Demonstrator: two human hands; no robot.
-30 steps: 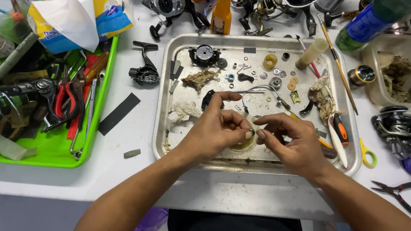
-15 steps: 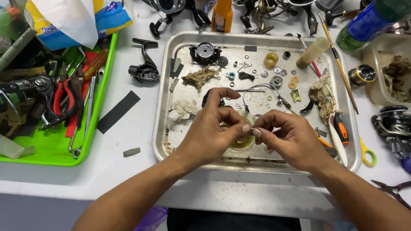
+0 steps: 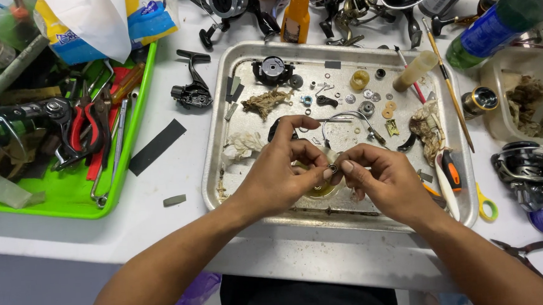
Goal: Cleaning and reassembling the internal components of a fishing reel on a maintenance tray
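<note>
Over the front of a metal tray (image 3: 214, 174), my left hand (image 3: 282, 170) and my right hand (image 3: 381, 181) meet fingertip to fingertip. Between them they pinch a small dark ring-shaped part (image 3: 333, 167). Under the hands a round yellowish lid or dish (image 3: 319, 191) partly shows. On the tray behind the hands lie a curved wire bail (image 3: 344, 119), several small washers and screws (image 3: 368, 101), a black reel part (image 3: 273, 69) and dirty rags (image 3: 267, 101).
A green tray (image 3: 69, 194) of pliers and tools sits at the left. A black reel body (image 3: 193, 91) and a black strip (image 3: 156, 146) lie between the trays. Fishing reels (image 3: 529, 167), a green-blue bottle (image 3: 494, 29), pliers (image 3: 531, 253) and an orange-handled tool (image 3: 451, 171) crowd the right.
Both hands stay over the tray's front. The fingertips have shifted slightly as they turn the small part between them.
</note>
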